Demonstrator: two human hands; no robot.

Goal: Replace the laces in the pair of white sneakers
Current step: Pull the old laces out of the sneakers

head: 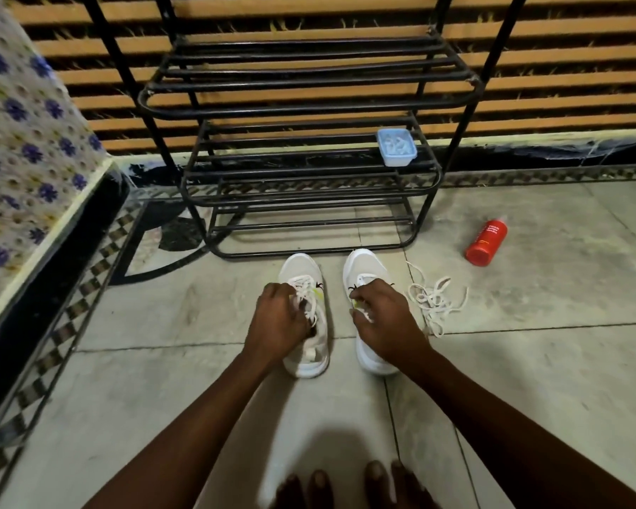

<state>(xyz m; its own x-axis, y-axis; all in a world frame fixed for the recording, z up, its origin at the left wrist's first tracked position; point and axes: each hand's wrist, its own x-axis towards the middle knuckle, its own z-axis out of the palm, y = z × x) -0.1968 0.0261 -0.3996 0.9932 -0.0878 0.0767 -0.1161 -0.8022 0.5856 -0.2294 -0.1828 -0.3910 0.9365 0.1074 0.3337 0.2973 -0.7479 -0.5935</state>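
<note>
Two white sneakers stand side by side on the floor, toes toward the rack. The left sneaker [299,268] still carries a white lace, and my left hand [278,321] rests over its tongue with fingers closed on that lace. The right sneaker [364,264] shows lace only near the toe; my right hand [382,319] covers its middle and pinches something at the eyelets, apparently lace. A loose white lace [436,301] lies tangled on the floor just right of the right sneaker.
A black metal shoe rack [309,170] stands directly behind the sneakers, with a small blue plastic box [397,146] on a shelf. A red bottle [487,242] lies on the floor at right. A patterned wall edge [34,159] runs along the left. My toes [346,486] show below.
</note>
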